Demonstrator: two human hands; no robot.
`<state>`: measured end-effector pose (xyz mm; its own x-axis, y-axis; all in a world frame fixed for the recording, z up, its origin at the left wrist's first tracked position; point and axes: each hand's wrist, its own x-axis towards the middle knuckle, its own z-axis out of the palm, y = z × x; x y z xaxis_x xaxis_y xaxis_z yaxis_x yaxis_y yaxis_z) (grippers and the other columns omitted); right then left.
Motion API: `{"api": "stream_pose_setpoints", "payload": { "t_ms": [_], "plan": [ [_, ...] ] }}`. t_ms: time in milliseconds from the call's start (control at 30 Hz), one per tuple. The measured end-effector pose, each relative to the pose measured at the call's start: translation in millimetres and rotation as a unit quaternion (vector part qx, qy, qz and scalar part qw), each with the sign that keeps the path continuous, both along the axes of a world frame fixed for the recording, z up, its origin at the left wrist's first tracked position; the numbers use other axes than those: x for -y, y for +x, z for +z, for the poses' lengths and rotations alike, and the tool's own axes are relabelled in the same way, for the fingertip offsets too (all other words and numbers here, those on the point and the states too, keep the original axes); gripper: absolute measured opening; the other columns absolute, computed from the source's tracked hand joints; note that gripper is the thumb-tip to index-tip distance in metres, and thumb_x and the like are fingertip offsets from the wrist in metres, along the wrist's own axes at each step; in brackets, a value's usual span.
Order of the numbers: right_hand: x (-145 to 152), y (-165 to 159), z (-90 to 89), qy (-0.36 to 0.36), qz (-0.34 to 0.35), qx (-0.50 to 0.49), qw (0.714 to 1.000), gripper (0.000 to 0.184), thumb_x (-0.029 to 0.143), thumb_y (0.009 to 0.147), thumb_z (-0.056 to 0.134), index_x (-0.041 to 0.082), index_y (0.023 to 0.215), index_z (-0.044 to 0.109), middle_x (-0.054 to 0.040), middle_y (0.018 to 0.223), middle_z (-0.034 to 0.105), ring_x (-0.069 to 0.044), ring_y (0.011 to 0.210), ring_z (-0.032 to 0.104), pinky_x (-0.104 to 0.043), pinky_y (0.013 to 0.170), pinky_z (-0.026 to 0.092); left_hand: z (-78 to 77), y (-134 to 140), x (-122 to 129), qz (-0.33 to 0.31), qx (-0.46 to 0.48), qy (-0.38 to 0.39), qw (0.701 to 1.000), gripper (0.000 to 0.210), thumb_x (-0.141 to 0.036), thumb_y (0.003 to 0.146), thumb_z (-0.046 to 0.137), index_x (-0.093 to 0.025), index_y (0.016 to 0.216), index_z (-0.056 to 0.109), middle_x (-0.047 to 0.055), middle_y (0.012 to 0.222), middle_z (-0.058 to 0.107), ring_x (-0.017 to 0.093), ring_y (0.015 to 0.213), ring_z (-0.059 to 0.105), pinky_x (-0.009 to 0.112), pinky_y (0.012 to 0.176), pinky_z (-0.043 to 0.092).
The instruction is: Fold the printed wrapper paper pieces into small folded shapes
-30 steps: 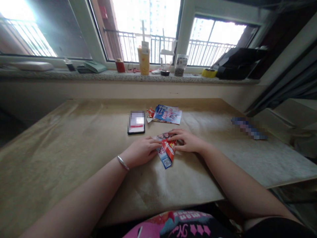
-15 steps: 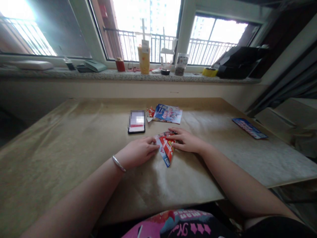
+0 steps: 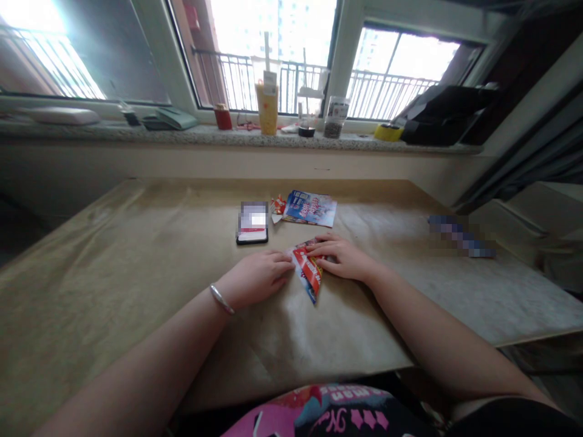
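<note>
The folded paper (image 3: 311, 273) lies on the table (image 3: 159, 291) between 2 hands, its point toward the person. The right hand (image 3: 344, 258) rests on its upper right part, fingers slightly spread, palm down. The left hand's (image 3: 264, 273) fingers lie close together, tips at its left edge; whether they pinch it I cannot tell. Beyond are a phone (image 3: 252, 237), a red wrapper (image 3: 279, 206) and a leaflet pile (image 3: 312, 209). On the sill (image 3: 182, 139), 1 cup (image 3: 268, 115) holds something yellow, and 1 tub (image 3: 334, 124) dark bits.
</note>
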<state>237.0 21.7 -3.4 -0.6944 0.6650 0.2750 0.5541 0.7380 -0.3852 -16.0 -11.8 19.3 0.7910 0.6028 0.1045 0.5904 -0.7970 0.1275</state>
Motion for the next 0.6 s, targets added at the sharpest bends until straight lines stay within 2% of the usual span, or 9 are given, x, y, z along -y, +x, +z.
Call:
{"api": "stream_pose_setpoints", "payload": {
  "t_ms": [300, 600],
  "plan": [
    [2.5, -8.5, -4.0, 0.006, -0.010, 0.013, 1.000, 0.036, 0.017, 0.085, 0.049, 0.026, 0.116, 0.064, -0.0004, 0.125, 0.061, -0.025, 0.123, 0.044, -0.048, 0.105, 0.033, 1.3, 0.9, -0.8, 0.002, 0.009, -0.002, 1.000, 0.030, -0.021, 0.087, 0.048, -0.021, 0.113, 0.063, 0.007, 0.117, 0.062, 0.020, 0.108, 0.056, 0.034, 0.096, 0.045],
    [0.9, -12.2, -4.3, 0.026, -0.002, 0.024, 0.999, 0.034, 0.020, 0.085, 0.049, 0.025, 0.115, 0.064, -0.0024, 0.125, 0.060, -0.025, 0.119, 0.049, -0.051, 0.102, 0.032, 1.3, 0.7, -1.6, 0.014, 0.010, -0.010, 1.000, 0.033, -0.021, 0.089, 0.046, -0.025, 0.119, 0.060, 0.005, 0.118, 0.060, 0.019, 0.106, 0.056, 0.032, 0.094, 0.045]
  ]
}}
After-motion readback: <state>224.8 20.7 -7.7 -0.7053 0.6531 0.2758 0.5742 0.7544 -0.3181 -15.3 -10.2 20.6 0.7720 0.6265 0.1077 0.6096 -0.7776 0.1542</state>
